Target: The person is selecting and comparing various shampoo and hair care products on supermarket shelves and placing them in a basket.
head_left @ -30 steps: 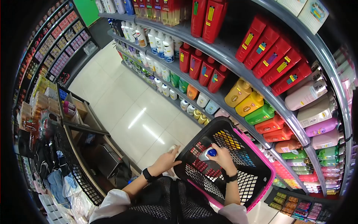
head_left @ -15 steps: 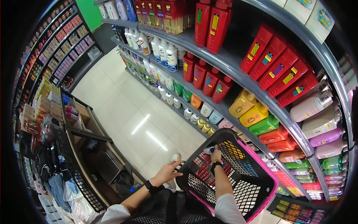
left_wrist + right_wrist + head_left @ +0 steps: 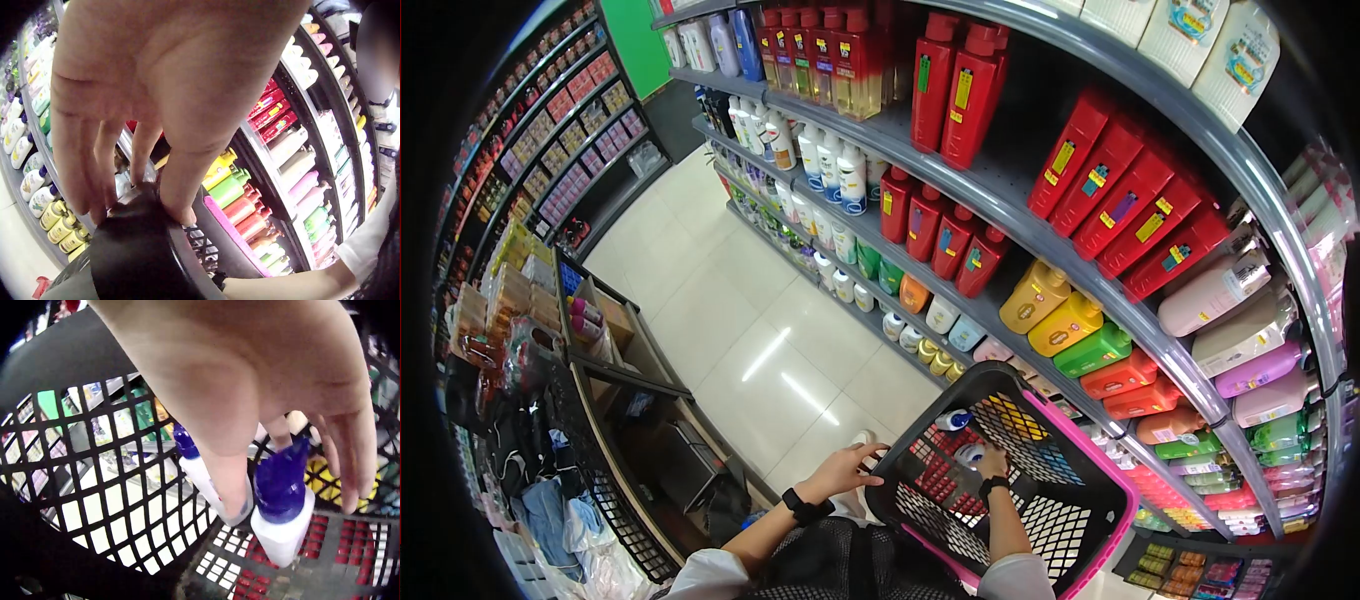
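My left hand (image 3: 845, 474) holds the near left corner of a black shopping basket (image 3: 134, 250), fingers over one side of the rim and thumb on the other. Inside the basket, my right hand (image 3: 992, 462) reaches down with fingers spread around the blue cap of a white bottle (image 3: 281, 540). Air shows between that cap and the fingertips in the right wrist view. A second white bottle with a blue cap (image 3: 953, 420) is at the basket's far end. My thumb partly covers this second bottle in the right wrist view.
Shelves (image 3: 1010, 215) of red, yellow and green pump bottles rise right beside the basket. A pink band (image 3: 1090, 430) runs along the basket's edge. Tiled floor (image 3: 750, 300) lies ahead. Left of it stands a wooden-edged bin (image 3: 635, 470) with bagged goods and cloth.
The right hand carried a blue-capped white bottle down to the basket's far end and let it go. It has since drawn back to the other bottle. The left hand stays at the rim.
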